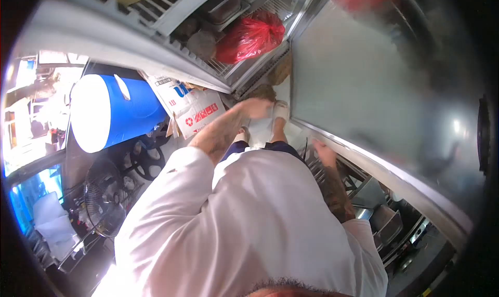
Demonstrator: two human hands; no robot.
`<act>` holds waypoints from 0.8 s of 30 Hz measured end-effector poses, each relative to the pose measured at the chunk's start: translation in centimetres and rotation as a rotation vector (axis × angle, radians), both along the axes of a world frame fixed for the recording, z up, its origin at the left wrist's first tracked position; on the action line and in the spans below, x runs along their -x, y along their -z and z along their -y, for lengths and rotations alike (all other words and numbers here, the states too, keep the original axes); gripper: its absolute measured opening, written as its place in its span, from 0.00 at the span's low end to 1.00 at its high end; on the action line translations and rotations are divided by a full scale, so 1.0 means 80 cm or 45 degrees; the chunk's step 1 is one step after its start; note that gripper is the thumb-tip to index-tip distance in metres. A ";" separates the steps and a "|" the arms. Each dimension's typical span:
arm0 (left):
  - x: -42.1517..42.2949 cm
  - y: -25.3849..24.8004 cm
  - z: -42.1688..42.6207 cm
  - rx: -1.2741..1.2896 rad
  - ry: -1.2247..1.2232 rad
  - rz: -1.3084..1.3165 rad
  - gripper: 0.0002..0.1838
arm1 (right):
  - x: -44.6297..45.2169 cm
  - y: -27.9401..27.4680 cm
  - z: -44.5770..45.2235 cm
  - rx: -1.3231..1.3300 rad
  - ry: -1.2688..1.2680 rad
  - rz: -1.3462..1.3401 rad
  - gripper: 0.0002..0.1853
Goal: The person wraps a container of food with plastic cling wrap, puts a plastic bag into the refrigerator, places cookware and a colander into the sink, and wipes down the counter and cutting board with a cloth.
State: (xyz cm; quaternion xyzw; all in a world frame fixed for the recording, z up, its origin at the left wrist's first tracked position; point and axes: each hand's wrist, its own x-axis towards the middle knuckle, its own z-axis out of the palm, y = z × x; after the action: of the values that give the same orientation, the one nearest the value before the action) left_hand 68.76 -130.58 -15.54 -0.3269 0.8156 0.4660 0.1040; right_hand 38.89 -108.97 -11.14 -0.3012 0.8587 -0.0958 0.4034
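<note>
My left hand (257, 108) reaches forward over the floor in front of the open fridge, slightly blurred, its fingers stretched out and nothing visible in them. My right hand (325, 152) is beside the lower edge of the fogged glass fridge door (364, 84), with its fingers apart and no object seen in it. Whether it touches the door I cannot tell. Ahead, a tied red plastic bag (252, 37) lies on a wire shelf (270, 8) in the fridge. A metal container (221, 8) stands behind the bag.
To the left are a blue drink cooler (132, 110) with a white end, a printed cardboard box (195, 107) and a wire-guarded fan (104, 198). The swung-out door fills the right. Below it, metal pans (387, 221) stand on a rack.
</note>
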 end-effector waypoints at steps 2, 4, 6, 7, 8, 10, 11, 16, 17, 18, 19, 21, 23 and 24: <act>-0.052 -0.012 -0.062 -0.268 -0.127 0.082 0.28 | -0.046 -0.008 0.011 0.343 -0.412 0.008 0.27; -0.128 0.076 -0.119 -0.088 -0.197 0.000 0.27 | -0.101 -0.030 0.027 0.522 -0.423 0.127 0.27; -0.198 0.084 -0.143 -0.099 -0.102 0.357 0.23 | -0.134 -0.007 0.038 0.425 -0.532 0.224 0.28; -0.230 0.076 -0.147 -0.109 -0.145 0.433 0.23 | -0.143 0.018 0.044 0.460 -0.563 0.346 0.29; -0.254 0.065 -0.147 -0.116 -0.194 0.509 0.23 | -0.151 0.032 0.054 0.497 -0.601 0.469 0.29; -0.289 0.044 -0.157 0.011 -0.681 0.365 0.22 | -0.174 0.031 0.070 0.507 -0.541 0.521 0.29; -0.319 0.076 -0.153 0.052 -0.597 0.338 0.21 | -0.182 0.037 0.076 0.489 -0.611 0.481 0.29; -0.326 0.078 -0.135 0.010 -0.699 0.272 0.12 | -0.161 0.040 0.074 0.409 -0.643 0.394 0.27; -0.322 0.092 -0.134 0.100 -0.453 0.281 0.10 | -0.145 0.037 0.069 0.387 -0.633 0.351 0.27; -0.317 0.104 -0.133 0.202 -0.221 0.269 0.09 | -0.130 0.035 0.065 0.353 -0.630 0.325 0.27; -0.308 0.102 -0.138 0.346 0.005 0.173 0.11 | -0.111 0.033 0.062 0.379 -0.555 0.304 0.27; -0.268 0.090 -0.123 0.485 0.294 0.078 0.15 | -0.072 0.038 0.042 0.357 -0.531 0.230 0.24; -0.207 0.087 -0.102 0.028 -0.046 -0.017 0.17 | -0.025 0.031 0.024 0.339 -0.411 0.103 0.23; -0.176 0.090 -0.090 -0.121 -0.146 -0.043 0.18 | 0.001 0.019 0.017 0.272 -0.392 0.056 0.23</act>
State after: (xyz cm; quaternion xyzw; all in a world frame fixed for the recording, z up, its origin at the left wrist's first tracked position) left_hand 82.82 -123.40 -22.71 -0.3598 0.7742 0.5147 0.0787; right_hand 38.80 -110.36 -12.65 -0.4680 0.7783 -0.1302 0.3978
